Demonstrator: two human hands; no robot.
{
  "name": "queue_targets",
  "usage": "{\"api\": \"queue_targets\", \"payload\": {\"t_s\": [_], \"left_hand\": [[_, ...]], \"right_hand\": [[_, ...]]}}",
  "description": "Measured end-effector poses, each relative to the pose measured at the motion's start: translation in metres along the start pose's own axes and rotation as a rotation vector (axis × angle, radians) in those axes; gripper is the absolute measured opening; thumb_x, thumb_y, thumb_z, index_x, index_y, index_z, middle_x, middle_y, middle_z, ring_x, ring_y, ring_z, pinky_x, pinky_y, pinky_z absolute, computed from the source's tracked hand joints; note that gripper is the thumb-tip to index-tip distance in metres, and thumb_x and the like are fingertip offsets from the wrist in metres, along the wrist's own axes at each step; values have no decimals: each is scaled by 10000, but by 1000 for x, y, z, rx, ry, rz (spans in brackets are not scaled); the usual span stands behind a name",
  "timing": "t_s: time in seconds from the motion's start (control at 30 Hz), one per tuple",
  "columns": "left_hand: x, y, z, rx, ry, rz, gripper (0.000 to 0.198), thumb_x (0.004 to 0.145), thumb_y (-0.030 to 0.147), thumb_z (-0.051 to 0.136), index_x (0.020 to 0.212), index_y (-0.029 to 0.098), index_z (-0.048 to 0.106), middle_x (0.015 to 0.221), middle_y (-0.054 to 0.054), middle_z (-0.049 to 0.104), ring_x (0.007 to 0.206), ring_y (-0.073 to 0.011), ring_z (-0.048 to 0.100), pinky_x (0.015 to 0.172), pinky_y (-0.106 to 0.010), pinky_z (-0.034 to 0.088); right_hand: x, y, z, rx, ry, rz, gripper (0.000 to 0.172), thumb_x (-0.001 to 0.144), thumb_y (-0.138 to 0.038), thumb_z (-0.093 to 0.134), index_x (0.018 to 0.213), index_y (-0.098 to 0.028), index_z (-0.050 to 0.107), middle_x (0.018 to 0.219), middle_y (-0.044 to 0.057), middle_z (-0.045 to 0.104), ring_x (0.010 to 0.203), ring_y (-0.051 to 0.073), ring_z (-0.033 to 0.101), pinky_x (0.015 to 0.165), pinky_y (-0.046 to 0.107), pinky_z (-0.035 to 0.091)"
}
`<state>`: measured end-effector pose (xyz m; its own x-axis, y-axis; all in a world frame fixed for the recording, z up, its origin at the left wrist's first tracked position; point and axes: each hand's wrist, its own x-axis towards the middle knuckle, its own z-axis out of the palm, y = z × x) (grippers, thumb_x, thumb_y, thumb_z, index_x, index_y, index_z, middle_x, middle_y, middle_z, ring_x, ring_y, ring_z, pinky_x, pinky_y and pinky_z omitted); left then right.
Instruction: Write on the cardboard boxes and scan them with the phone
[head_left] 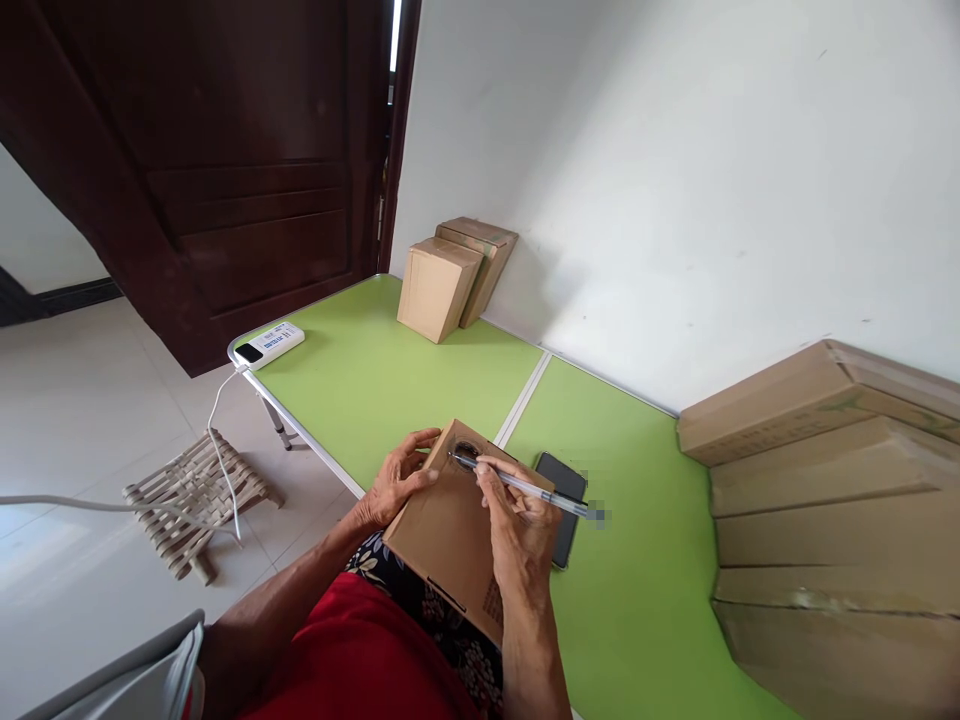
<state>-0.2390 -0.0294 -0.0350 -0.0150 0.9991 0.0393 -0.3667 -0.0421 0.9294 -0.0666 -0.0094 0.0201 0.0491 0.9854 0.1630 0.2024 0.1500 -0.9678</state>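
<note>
My right hand (517, 505) grips a clear-barrelled pen (536, 490) between thumb and fingers. Its dark tip points at a round black mark (466, 452) near the far edge of a brown cardboard box (454, 520); whether it touches the surface I cannot tell. My left hand (405, 475) holds the box by its left side, thumb on the top face and fingers around the edge. The box is tilted, its near end over my lap and its far end at the green table's edge. A dark phone (561, 465) lies flat on the table, partly behind my right hand.
Two cardboard boxes (435, 290) stand against the wall at the back of the green table (345, 370). Several more boxes (825, 500) are stacked at the right. A white device (271, 345) with a cable sits at the left corner, above a woven stool (199, 500).
</note>
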Motion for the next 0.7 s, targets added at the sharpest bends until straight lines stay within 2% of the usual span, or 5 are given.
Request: {"api": "queue_targets", "payload": {"t_s": [0.13,0.27,0.37,0.53,0.7], "left_hand": [[1,-3,-1,-7,-8,2,749,788,512,828,1441,228,596,1467,-155,631,1259,-370,652,1011,-452,530],[3,-6,-2,-19,-18,6,758,785,520,831,1442,230,591,1473,-154,632,1260,-374,651,1000,-450,538],[3,-7,-2,-23,-25,11,747,786,520,829,1435,232,596,1485,-150,628,1254,-371,655,983,-438,543],[2,-6,-2,-24,-28,13,740,794,512,825,1439,231,595,1479,-153,628,1251,-371,658,987,-443,543],[2,-7,-2,-18,-23,14,708,801,475,817,1433,232,610,1484,-148,622,1254,-368,652,988,-435,535]], "right_hand": [[-10,1,-7,-95,75,50,436,860,-610,690,886,-183,771,599,20,655,548,184,582,514,292,443],[-12,5,-14,-85,181,86,445,855,-634,693,889,-192,727,633,18,659,537,170,572,514,284,453],[-6,9,-16,-20,213,86,465,856,-645,722,942,-189,720,658,22,674,548,172,591,524,285,475],[15,7,-11,20,107,36,541,861,-686,725,1005,-165,744,749,71,742,640,201,673,628,324,561],[24,-4,-2,41,-39,23,508,834,-659,776,994,-176,783,762,68,757,650,200,683,660,332,578]]}}
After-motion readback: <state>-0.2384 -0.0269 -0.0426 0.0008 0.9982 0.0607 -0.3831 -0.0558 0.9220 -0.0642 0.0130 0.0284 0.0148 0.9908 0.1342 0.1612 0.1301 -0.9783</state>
